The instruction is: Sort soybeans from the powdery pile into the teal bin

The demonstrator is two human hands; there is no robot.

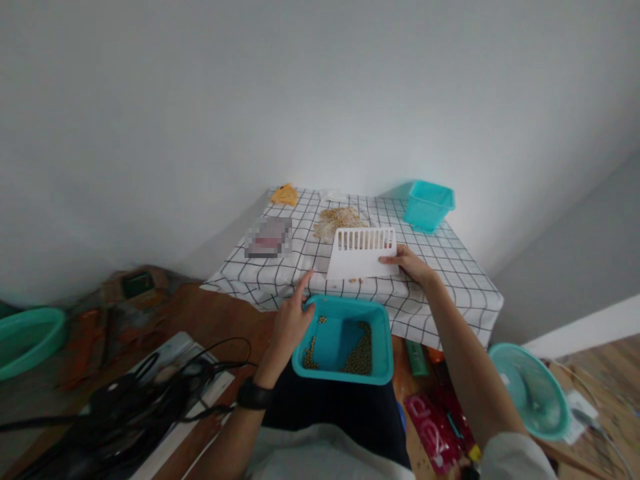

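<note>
Left hand (290,325) on teal bin (341,377), right hand (411,262) on white scoop (361,261) beyond

Table (450,267), checked cloth over top, set against wall: orange rag (284,195) at far-L corner, blurred flat item (269,237) nr L edge, pile (340,220) of beans and husks at ctr-rear, teal bin (429,205) upright at far-R corner. White slotted tray (364,253) lies flat just in front of pile. A few loose beans (356,281) nr front edge, just below tray.
</note>
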